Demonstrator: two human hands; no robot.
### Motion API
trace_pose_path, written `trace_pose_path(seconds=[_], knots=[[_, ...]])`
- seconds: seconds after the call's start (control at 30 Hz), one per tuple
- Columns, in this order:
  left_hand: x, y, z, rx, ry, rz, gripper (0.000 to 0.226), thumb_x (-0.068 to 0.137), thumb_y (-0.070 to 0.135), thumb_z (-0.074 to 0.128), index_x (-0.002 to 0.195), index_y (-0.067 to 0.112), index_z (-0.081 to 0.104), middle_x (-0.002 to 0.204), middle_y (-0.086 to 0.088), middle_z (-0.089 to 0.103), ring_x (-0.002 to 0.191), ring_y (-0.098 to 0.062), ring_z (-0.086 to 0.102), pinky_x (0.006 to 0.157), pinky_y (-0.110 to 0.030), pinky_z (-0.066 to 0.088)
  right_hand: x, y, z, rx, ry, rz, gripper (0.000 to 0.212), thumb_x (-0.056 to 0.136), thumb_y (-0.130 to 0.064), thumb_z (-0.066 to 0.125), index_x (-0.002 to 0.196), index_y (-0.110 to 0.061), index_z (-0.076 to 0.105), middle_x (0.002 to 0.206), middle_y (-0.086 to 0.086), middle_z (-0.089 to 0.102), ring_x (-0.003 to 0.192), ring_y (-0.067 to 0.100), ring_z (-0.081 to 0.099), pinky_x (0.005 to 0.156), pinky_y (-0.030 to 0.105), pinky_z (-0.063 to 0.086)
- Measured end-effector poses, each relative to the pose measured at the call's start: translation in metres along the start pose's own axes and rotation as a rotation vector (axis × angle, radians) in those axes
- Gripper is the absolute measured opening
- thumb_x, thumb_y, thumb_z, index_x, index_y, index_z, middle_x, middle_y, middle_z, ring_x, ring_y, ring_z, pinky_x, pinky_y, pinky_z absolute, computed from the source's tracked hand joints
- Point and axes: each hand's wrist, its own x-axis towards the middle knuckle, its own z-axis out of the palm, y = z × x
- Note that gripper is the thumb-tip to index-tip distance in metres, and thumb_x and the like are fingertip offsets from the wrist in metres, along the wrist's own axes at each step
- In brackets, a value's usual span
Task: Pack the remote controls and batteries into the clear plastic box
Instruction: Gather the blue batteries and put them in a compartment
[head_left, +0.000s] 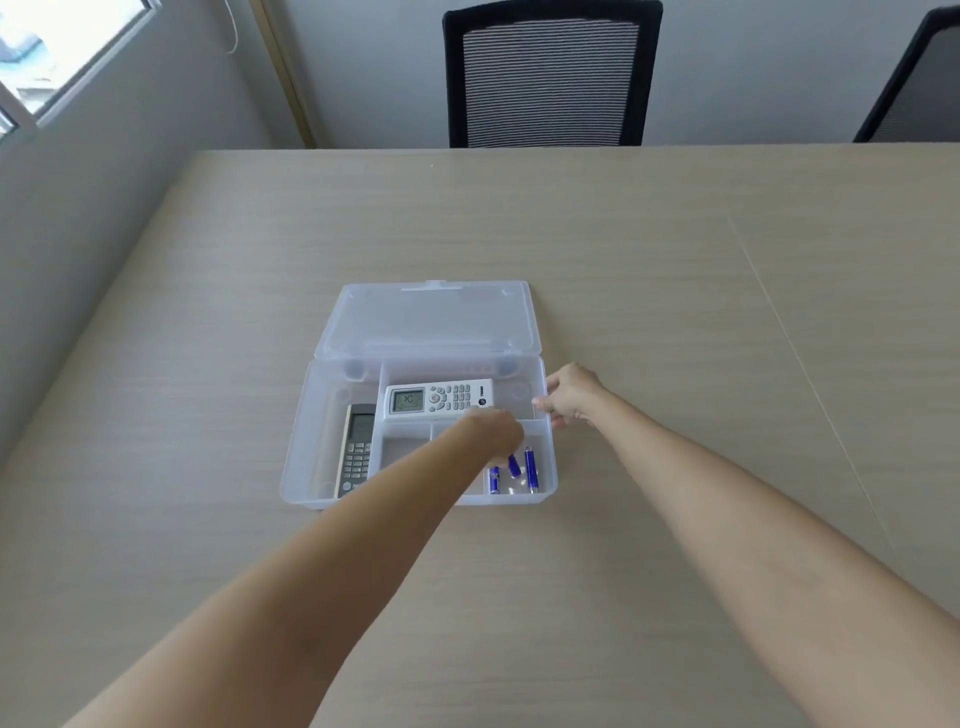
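Note:
The clear plastic box (301, 441) sits open mid-table, its lid (428, 322) folded back flat. A white remote (439, 399) lies crosswise in the rear compartment. A grey-and-cream remote (357, 449) lies lengthwise in the left compartment. Blue batteries (530, 467) lie in the front right compartment. My left hand (496, 434) hovers, blurred, over that compartment just above the batteries; whether it holds anything is hidden. My right hand (571, 395) rests against the box's right rim with fingers curled on the edge.
The wooden table (675, 312) stretches wide around the box. Two black mesh chairs (550, 73) stand at its far edge. A wall and window lie to the left.

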Motion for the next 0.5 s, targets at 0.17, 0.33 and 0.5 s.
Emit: trace_pose_path(seconds=[0.17, 0.33, 0.5], knots=[[-0.011, 0.005, -0.01, 0.177, -0.019, -0.016, 0.028, 0.095, 0.015, 0.053, 0.122, 0.012, 0.062, 0.1, 0.0, 0.063, 0.103, -0.024, 0.058, 0.092, -0.034, 0.043, -0.002, -0.012, 0.01, 0.014, -0.02, -0.032, 0.041, 0.081, -0.006, 0.071, 0.12, 0.0, 0.061, 0.113, 0.013, 0.065, 0.072, 0.027, 0.069, 0.069, 0.032, 0.06], [-0.017, 0.005, 0.009, 0.314, 0.011, 0.044, 0.027, 0.096, 0.009, 0.051, 0.121, 0.009, 0.06, 0.124, -0.004, 0.061, 0.12, -0.024, 0.054, 0.103, -0.034, 0.039, -0.001, -0.019, 0.014, 0.039, -0.025, -0.011, 0.034, 0.081, -0.002, 0.07, 0.113, 0.004, 0.063, 0.103, 0.016, 0.065, 0.086, 0.033, 0.072, 0.08, 0.039, 0.061], [-0.016, -0.003, 0.019, 0.1, 0.218, 0.102, 0.038, 0.093, 0.004, 0.054, 0.13, 0.011, 0.052, 0.125, -0.01, 0.055, 0.109, -0.031, 0.062, 0.082, -0.037, 0.05, 0.006, -0.013, 0.013, 0.032, -0.008, -0.007, 0.032, 0.081, -0.003, 0.07, 0.112, 0.005, 0.064, 0.1, 0.014, 0.063, 0.092, 0.033, 0.072, 0.082, 0.041, 0.06]])
